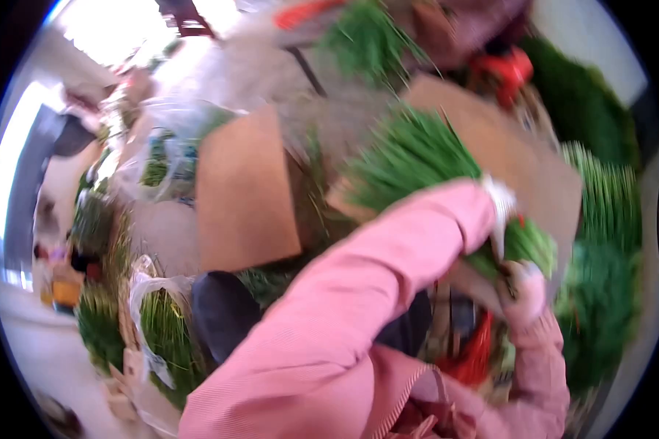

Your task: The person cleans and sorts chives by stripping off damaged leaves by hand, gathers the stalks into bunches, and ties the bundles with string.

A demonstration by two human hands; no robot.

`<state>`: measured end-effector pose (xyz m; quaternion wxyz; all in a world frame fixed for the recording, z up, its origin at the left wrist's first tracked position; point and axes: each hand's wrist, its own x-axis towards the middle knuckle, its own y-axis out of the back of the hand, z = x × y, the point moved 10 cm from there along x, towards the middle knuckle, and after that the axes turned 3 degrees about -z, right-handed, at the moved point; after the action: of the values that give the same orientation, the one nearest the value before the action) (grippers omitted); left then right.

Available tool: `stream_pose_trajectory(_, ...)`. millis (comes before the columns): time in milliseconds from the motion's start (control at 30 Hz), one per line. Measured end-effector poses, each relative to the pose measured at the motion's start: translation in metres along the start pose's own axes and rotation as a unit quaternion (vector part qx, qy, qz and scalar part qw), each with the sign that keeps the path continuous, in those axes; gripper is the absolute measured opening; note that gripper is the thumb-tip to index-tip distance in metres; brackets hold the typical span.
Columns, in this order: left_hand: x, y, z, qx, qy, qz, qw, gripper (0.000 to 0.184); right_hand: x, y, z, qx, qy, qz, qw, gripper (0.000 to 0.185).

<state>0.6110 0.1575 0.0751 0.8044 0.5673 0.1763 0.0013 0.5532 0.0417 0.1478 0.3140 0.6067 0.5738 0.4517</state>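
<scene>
My left hand [499, 205], in a white glove, reaches across my body and is closed round a bunch of green chives [417, 157]. The leaves fan out to the left over a cardboard sheet [483, 121], and the paler end sticks out to the right of the glove, with a bit of red near it. Just below that pale end is my right hand [526, 293], gloved too, with its fingers bent together. Something small and dark shows at its fingertips, too blurred to name.
Another cardboard piece [245, 190] stands before my knees. Bagged greens [170, 322] lie at left; stacked bunches [600, 197] line the right side. A red bag [472, 355] is below my hands. Across from me, a person's sleeve [465, 29] shows near loose greens [370, 44].
</scene>
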Motion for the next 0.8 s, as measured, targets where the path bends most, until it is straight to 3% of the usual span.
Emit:
stream_pose_trajectory(33, -0.023, 0.018, 0.016, 0.019, -0.029, -0.025, 0.999, 0.083, -0.020, -0.028, -0.008, 0.052, 0.011, -0.066, 0.996, 0.022)
stream_pose_trajectory(133, -0.003, -0.007, 0.007, -0.047, -0.067, -0.001, 0.997, 0.070, -0.076, -0.082, 0.010, 0.007, -0.058, -0.063, 0.996, 0.019)
stream_pose_trajectory(233, -0.002, -0.015, 0.004, -0.062, -0.055, -0.083, 0.993, 0.083, -0.084, -0.076, 0.014, 0.080, -0.079, 0.021, 0.993, 0.018)
stream_pose_trajectory(300, -0.012, 0.015, 0.019, -0.088, -0.070, -0.014, 0.994, 0.090, -0.080, -0.079, 0.018, 0.040, -0.086, 0.057, 0.994, 0.022)
stream_pose_trajectory(367, -0.009, 0.014, 0.017, -0.061, -0.062, -0.044, 0.995, 0.089, -0.058, -0.078, 0.012, 0.029, -0.059, 0.060, 0.996, 0.026)
stream_pose_trajectory(500, -0.009, 0.004, 0.020, -0.064, -0.062, -0.036, 0.995, 0.090, -0.010, -0.116, 0.000, -0.020, -0.079, -0.068, 0.994, 0.028)
stream_pose_trajectory(567, -0.004, 0.003, 0.012, 0.033, -0.027, 0.040, 0.998, 0.084, 0.006, -0.115, -0.014, -0.054, -0.006, -0.060, 0.997, 0.019)
stream_pose_trajectory(633, -0.002, -0.001, 0.010, 0.024, -0.015, 0.006, 1.000, 0.090, 0.004, -0.117, -0.011, -0.055, -0.004, -0.077, 0.996, 0.015)
stream_pose_trajectory(800, 0.002, -0.008, 0.010, -0.001, -0.035, 0.012, 0.999, 0.093, -0.042, -0.086, 0.013, 0.032, -0.113, 0.022, 0.993, 0.017)
